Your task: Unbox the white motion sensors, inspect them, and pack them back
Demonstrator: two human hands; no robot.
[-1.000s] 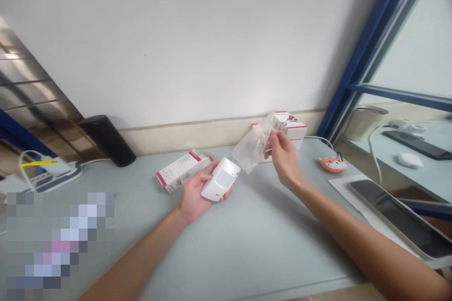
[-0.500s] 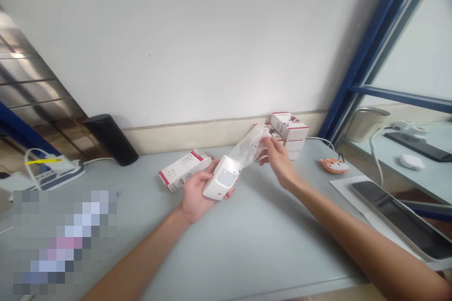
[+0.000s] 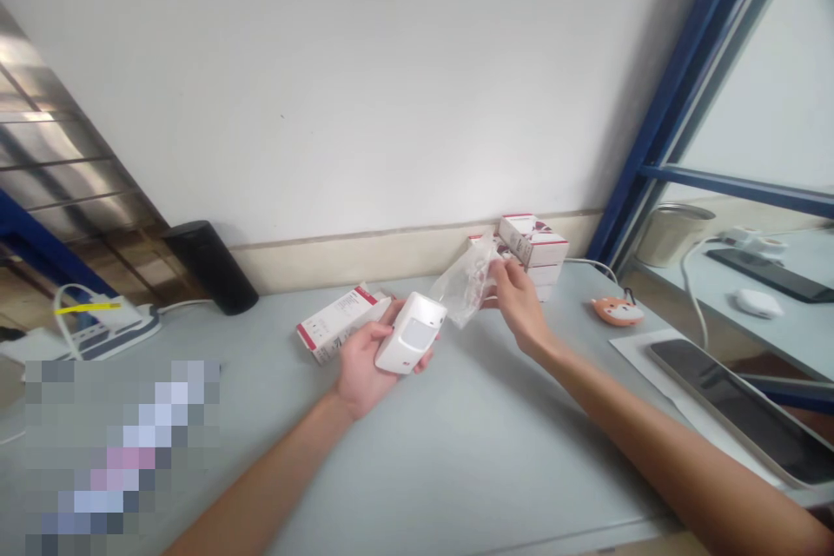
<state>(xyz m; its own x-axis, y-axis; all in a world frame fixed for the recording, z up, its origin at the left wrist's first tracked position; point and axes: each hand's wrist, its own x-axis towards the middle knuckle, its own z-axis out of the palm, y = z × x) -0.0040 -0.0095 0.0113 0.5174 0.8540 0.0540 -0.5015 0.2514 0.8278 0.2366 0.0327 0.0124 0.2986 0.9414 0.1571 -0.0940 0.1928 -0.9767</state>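
My left hand point(image 3: 365, 365) is wrapped round a white motion sensor point(image 3: 412, 332), its windowed face turned up toward me. Between finger and thumb, my right hand point(image 3: 521, 300) pinches a clear plastic bag point(image 3: 464, 282). The bag hangs just beyond the sensor's upper right end; whether the two touch I cannot tell. Behind my left hand an opened red-and-white box point(image 3: 339, 317) lies on the grey table point(image 3: 443, 460). Several similar boxes point(image 3: 538, 248) are stacked against the wall behind my right hand, which partly hides them.
A black cylinder point(image 3: 212, 265) stands at the back left beside a power strip point(image 3: 123, 326). To the right are an orange animal-shaped case point(image 3: 618, 310) and a phone point(image 3: 730, 400) on white paper. A mirror point(image 3: 762, 261) in a blue frame borders the right. A pixelated patch covers the lower left.
The bag in my right hand swung left toward the sensor's end and stretched out, then drew back and hangs lower. My left hand keeps the sensor in nearly the same place.
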